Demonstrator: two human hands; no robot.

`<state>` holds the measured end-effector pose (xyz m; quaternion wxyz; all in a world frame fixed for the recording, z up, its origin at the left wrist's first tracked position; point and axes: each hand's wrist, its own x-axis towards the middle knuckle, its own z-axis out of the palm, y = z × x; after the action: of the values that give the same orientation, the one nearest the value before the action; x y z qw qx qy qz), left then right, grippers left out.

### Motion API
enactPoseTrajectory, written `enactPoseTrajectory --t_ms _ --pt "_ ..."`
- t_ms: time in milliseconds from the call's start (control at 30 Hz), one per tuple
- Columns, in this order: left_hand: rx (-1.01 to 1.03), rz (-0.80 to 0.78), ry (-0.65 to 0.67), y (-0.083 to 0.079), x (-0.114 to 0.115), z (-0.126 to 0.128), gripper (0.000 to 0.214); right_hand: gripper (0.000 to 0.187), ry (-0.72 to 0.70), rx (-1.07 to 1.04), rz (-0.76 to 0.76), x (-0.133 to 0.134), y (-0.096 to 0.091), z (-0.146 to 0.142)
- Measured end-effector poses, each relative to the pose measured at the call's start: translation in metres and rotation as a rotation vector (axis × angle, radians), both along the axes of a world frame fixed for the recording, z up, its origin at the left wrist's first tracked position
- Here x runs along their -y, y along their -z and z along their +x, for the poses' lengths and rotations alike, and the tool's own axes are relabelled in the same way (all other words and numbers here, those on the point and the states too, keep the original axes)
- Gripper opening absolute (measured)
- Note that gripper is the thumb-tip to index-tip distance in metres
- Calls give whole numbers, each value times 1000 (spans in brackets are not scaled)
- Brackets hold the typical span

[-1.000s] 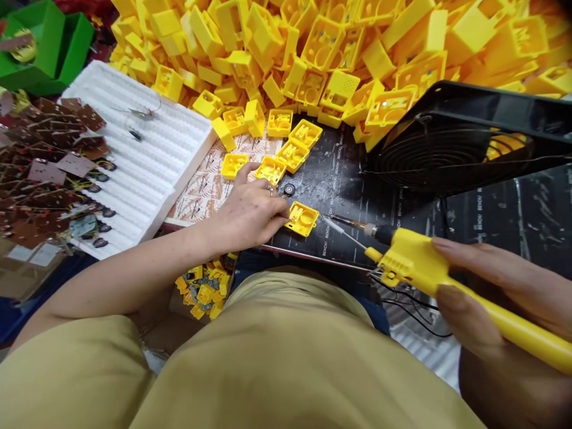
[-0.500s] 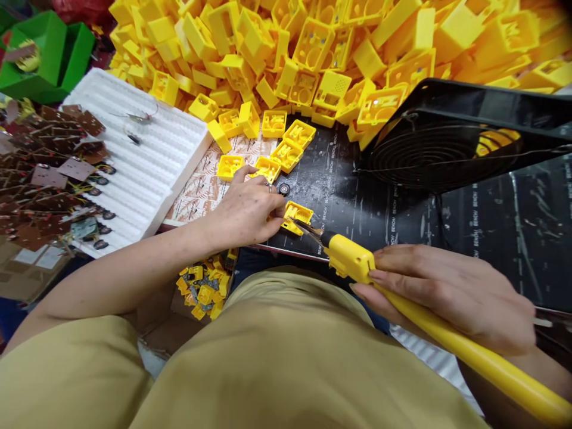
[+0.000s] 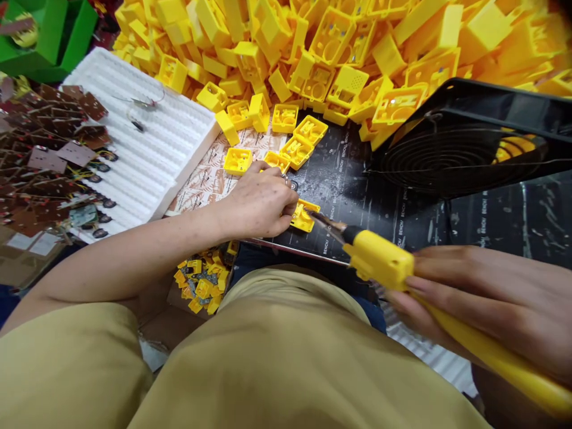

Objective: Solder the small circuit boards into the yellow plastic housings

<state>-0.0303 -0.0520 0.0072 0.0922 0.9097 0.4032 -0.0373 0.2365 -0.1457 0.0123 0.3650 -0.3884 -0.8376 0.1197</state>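
Bench inventory, head view. Left hand (image 3: 259, 202): resting on the near edge of the black work mat (image 3: 357, 196), fingers pinched on a small yellow housing (image 3: 304, 215) and pressing it flat against the mat. Right hand (image 3: 491, 304): fingers wrapped around the handle of a yellow soldering iron (image 3: 379, 262), held low and slanting toward the left. Its metal tip reaches the open top of the small yellow housing, though actual contact inside cannot be made out. Loose yellow housings (image 3: 292, 134) lie just beyond the left hand, some on a printed paper sheet (image 3: 201, 185). Behind them is a large heap of yellow casings (image 3: 339, 42), filling the far edge. A black fan (image 3: 456, 149) stands tilted at the right, over the mat. White foam tray (image 3: 147, 143) at left. Brown circuit boards (image 3: 49, 155) with wires are further left, with green bins (image 3: 49, 36) in the far corner.
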Motion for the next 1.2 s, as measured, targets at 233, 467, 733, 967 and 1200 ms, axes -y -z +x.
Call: enactPoseTrajectory --t_ms 233,467,733,967,1200 --pt "-50 -47 -17 -4 -2 2 16 8 -74 75 67 -3 9 11" --pt "-67 -51 -26 -4 -2 3 15 12 -162 54 136 -14 4 -8" --pt "-78 -58 -35 -4 -4 8 13 17 -216 100 174 -18 2 -12" --pt "-84 -78 -12 -6 -7 7 11 13 -90 69 70 -13 3 3" --pt "-71 -69 3 -4 -7 7 12 25 14 -12 4 -12 12 6"
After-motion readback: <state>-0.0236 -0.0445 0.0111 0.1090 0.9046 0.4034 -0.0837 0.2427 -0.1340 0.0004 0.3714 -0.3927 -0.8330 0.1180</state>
